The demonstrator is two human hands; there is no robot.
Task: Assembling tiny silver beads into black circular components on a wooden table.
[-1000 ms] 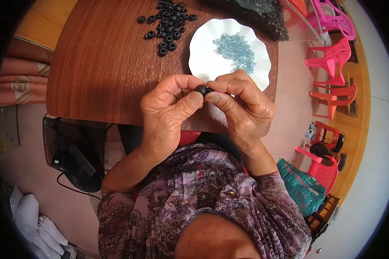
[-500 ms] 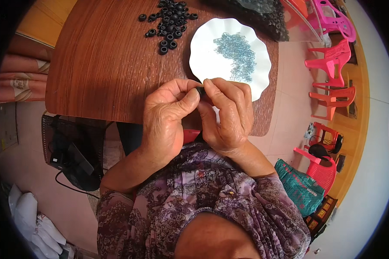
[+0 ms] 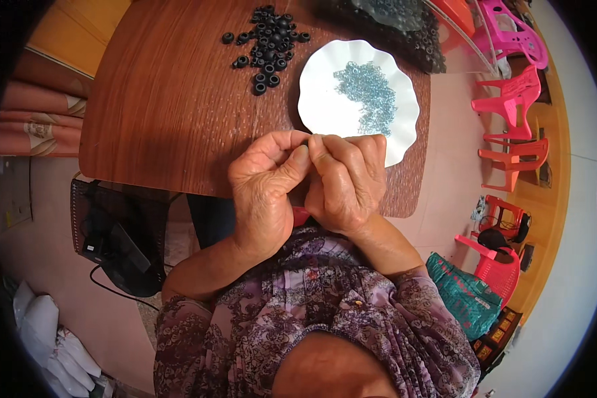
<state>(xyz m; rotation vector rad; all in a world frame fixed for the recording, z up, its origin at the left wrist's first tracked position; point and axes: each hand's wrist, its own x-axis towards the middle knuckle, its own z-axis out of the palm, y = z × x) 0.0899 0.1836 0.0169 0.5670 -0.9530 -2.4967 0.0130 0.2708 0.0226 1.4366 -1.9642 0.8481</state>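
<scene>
Both hands meet at the centre of the frame, just over the near edge of the tabletop (image 3: 152, 119). The left hand (image 3: 262, 192) is curled, its thumb laid across toward the other hand; the right hand (image 3: 348, 182) is also curled, fingers folded in tight. Their fingertips press together around something too small to see here, so what they pinch cannot be told, only that both are closed narrow on one spot. Held that close and that near the body, the work looks like fine fitting that needs both sets of fingertips and a short line of sight.

Just above the right hand, touching its knuckles in the frame, sits a white plate (image 3: 325, 113) with a scalloped rim, holding a scatter of small silvery rings (image 3: 368, 93). Its raised rim keeps such tiny parts from rolling off, and it lies within easy reach. Up and to the left of the plate, at the top centre, a loose heap of black rings (image 3: 265, 40) lies straight on the wood, apart from the plate, so the two kinds stay unmixed.

At the right edge of the frame stand pink chairs (image 3: 511, 93).
</scene>
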